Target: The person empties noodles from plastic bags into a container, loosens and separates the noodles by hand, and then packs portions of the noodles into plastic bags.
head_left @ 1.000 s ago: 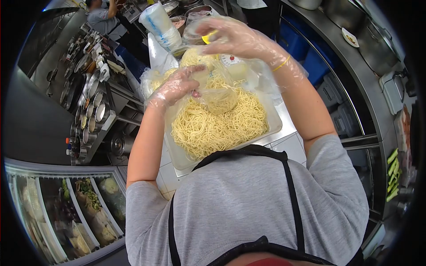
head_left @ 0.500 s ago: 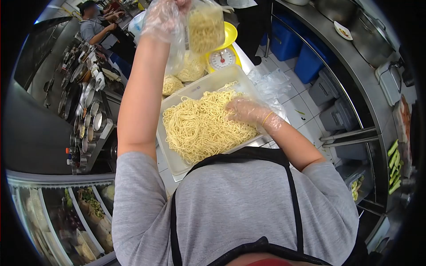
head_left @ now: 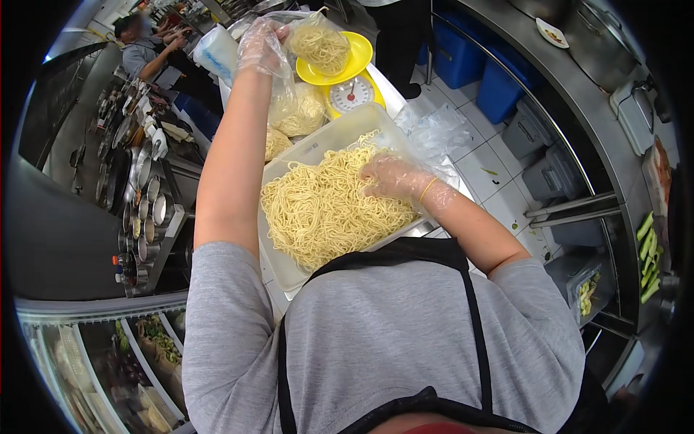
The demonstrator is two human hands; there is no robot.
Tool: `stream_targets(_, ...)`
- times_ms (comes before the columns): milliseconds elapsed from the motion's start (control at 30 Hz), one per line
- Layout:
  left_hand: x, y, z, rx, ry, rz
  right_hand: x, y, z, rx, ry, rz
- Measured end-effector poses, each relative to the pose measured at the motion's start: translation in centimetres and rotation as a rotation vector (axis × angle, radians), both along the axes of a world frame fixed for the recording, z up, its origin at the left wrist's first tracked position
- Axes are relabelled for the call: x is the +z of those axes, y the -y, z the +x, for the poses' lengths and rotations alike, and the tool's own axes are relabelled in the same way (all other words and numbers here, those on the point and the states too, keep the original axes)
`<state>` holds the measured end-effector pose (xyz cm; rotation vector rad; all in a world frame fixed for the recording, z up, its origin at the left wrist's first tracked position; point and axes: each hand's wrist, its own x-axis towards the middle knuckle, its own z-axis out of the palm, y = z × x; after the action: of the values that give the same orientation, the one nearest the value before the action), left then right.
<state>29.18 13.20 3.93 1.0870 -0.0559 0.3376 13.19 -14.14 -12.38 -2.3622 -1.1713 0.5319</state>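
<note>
My left hand [head_left: 262,47], in a clear plastic glove, is closed on the top of a clear plastic bag of noodles [head_left: 322,49]. The bag rests on or just above the yellow pan [head_left: 359,54] of a kitchen scale [head_left: 352,94] with a round white dial. My gloved right hand [head_left: 390,177], a yellow band at its wrist, reaches into the right side of the loose yellow noodles [head_left: 325,206]. Its fingertips are partly hidden among the strands. The noodles fill much of a translucent plastic tub [head_left: 278,269].
More bagged noodles [head_left: 305,112] lie between the tub and the scale. Clear plastic bags [head_left: 437,134] sit to the tub's right. Pots and ladles line a rack [head_left: 163,210] at left. Another person [head_left: 148,54] works at the far left; a steel counter [head_left: 578,79] curves along the right.
The bag of noodles in my left hand has come down from in front of the scale onto or close above its yellow pan. My right hand has shifted slightly left within the noodles.
</note>
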Motion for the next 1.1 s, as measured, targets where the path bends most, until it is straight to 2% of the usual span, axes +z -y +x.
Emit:
stream_targets(100, -0.2, 0.2, -0.2, -0.065, 0.034, -0.152, 0.3, 0.2, -0.1, -0.01, 0.003, 0.005)
stream_targets(167, 0.3, 1.5, -1.5, 0.038, -0.057, 0.026, 0.4, 0.2, -0.2, -0.018, 0.006, 0.011)
stream_targets(200, 0.0, 1.3, -1.6, 0.039, -0.057, 0.026, 0.3, 0.2, -0.1, -0.012, 0.005, 0.011)
stream_targets(300, -0.5, 1.4, -2.3, -0.08, -0.123, 0.03, 0.4, 0.2, -0.2, -0.01, 0.003, 0.002)
stream_targets(367, 0.2, 2.6, -3.8, 0.034, -0.179, 0.211, 0.4, 0.2, -0.2, -0.01, 0.003, -0.008)
stream_targets(400, 0.2, 2.9, -4.1, 0.038, -0.178, 0.208, 0.2, 0.2, -0.1, -0.002, 0.017, -0.005)
stream_targets(467, 0.4, 3.7, -4.7, 0.089, -0.153, 0.383, -0.1, 0.2, 0.0, 0.011, 0.034, -0.005)
stream_targets(533, 0.3, 3.7, -4.7, 0.071, -0.166, 0.363, -0.1, 0.2, -0.2, -0.015, 0.005, 0.077)
stream_targets(600, 0.2, 3.2, -4.3, 0.051, -0.18, 0.343, 0.3, 0.0, -0.3, -0.015, 0.011, 0.055)
stream_targets(667, 0.4, 2.3, -3.3, -0.016, -0.122, 0.444, 1.2, -0.1, -0.1, -0.021, 0.02, 0.033)
stream_targets(733, 0.6, 1.6, -2.6, -0.061, -0.058, 0.442, 3.3, -0.4, 0.2, 0.09, 0.066, -0.067)
stream_targets(767, 0.5, 0.8, -2.1, -0.092, -0.05, 0.539, 4.1, -1.0, 0.4, 0.091, 0.063, -0.068)
stream_targets(800, 0.3, 0.3, -1.8, -0.123, -0.041, 0.635, 5.0, -1.9, 1.0, 0.015, -0.01, -0.091)
stream_targets(867, 0.0, 0.6, -2.0, -0.126, -0.078, 0.626, 4.7, -3.3, 2.2, -0.066, -0.083, -0.114)
stream_targets(933, 0.3, 1.8, -3.2, -0.132, -0.114, 0.62, 2.6, -4.6, 3.1, -0.018, 0.145, 0.024)
stream_targets(967, 0.7, 2.7, -4.4, -0.117, -0.134, 0.62, 2.0, -5.0, 3.2, -0.018, 0.144, 0.025)
stream_targets(1033, 1.0, 2.7, -4.9, -0.095, -0.15, 0.621, 2.3, -5.8, 3.3, 0.079, 0.101, -0.289)
stream_targets(1100, 0.5, 2.0, -4.8, -0.044, -0.143, 0.633, 3.3, -5.9, 3.3, 0.053, 0.067, -0.287)
